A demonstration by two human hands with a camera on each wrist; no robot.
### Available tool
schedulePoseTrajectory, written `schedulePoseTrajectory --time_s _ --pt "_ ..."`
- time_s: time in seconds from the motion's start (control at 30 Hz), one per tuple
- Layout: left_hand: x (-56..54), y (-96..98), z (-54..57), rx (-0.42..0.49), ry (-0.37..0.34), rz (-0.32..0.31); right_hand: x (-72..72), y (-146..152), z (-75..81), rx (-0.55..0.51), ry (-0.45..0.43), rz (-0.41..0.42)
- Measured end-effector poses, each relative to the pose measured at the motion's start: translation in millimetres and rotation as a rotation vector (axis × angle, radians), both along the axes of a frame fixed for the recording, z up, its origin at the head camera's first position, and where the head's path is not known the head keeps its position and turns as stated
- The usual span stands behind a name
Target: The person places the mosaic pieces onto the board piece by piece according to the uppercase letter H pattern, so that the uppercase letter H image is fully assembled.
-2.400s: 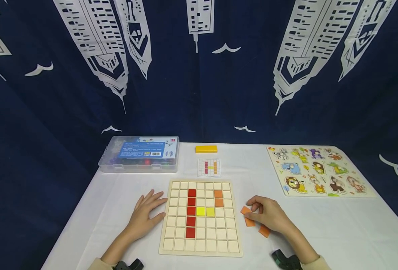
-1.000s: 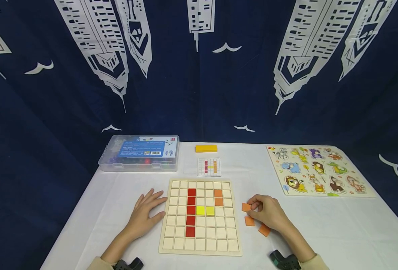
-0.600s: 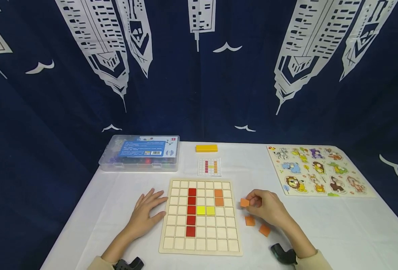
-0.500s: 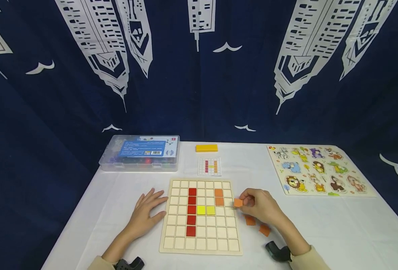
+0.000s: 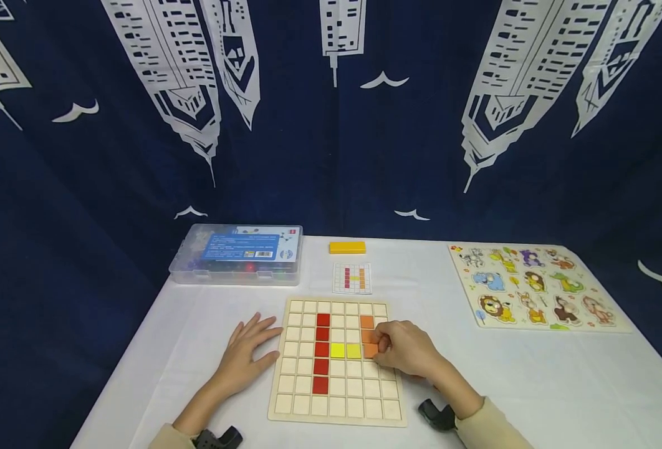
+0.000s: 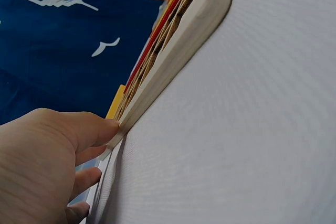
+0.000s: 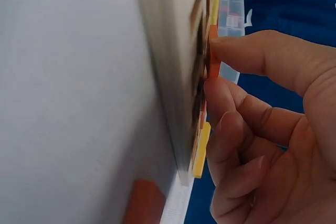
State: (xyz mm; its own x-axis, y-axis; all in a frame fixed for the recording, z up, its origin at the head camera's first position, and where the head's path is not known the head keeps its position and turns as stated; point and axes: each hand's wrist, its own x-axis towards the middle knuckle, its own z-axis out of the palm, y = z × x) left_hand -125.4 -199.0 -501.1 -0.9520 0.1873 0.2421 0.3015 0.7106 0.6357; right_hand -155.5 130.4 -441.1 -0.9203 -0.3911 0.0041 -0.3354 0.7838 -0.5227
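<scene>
My right hand (image 5: pixel 408 347) pinches an orange square tile (image 5: pixel 370 350) over the right part of the wooden grid board (image 5: pixel 338 406). In the right wrist view that orange tile (image 7: pixel 214 59) is between thumb and forefinger, right at the board's surface. It lines up with two yellow tiles (image 5: pixel 337 350) and sits just below two orange tiles (image 5: pixel 367 322). A column of several red tiles (image 5: pixel 321 350) fills cells left of the yellow ones. My left hand (image 5: pixel 241 365) lies spread at the board's left edge, its fingertips touching the rim (image 6: pixel 122 129).
Loose orange tiles lie right of the board, mostly hidden by my right hand; one orange tile (image 7: pixel 144 203) shows in the right wrist view. Behind the board are a pattern card (image 5: pixel 351 278), a yellow block (image 5: pixel 347 247) and a clear plastic case (image 5: pixel 235 255). An animal puzzle (image 5: pixel 538 287) lies right.
My right hand has picked up an orange tile from the table and carried it left onto the board, below the two orange tiles. My left hand has stayed at the edge.
</scene>
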Motion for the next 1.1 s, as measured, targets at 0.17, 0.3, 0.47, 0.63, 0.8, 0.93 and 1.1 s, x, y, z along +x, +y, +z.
schedulePoseTrajectory --time_s 0.17,0.3,0.47,0.63,0.8,0.93,1.1 --pt "-0.8 0.7 -0.8 -0.001 0.005 -0.004 2.0 2.3 0.1 -0.045 -0.024 0.004" --pt "-0.7 1.7 -1.2 -0.002 0.003 -0.009 3.8 16.0 4.7 -0.091 -0.045 -0.003" --pt "-0.7 1.7 -0.4 -0.011 -0.004 -0.002 10.3 48.9 5.5 -0.195 -0.057 -0.033" --pt "-0.8 0.2 -0.1 -0.008 0.002 -0.006 21.4 79.6 -1.7 -0.232 -0.116 -0.120" --pt "-1.6 -0.5 -0.4 -0.006 0.010 -0.010 25.1 97.1 -13.9 -0.252 -0.156 -0.116" --pt "-1.6 0.3 -0.5 -0.005 0.010 -0.012 25.0 103.2 -21.7 -0.259 -0.150 -0.071" --pt "-1.0 1.1 0.3 -0.005 0.007 -0.009 26.0 103.1 -25.6 -0.244 -0.143 -0.063"
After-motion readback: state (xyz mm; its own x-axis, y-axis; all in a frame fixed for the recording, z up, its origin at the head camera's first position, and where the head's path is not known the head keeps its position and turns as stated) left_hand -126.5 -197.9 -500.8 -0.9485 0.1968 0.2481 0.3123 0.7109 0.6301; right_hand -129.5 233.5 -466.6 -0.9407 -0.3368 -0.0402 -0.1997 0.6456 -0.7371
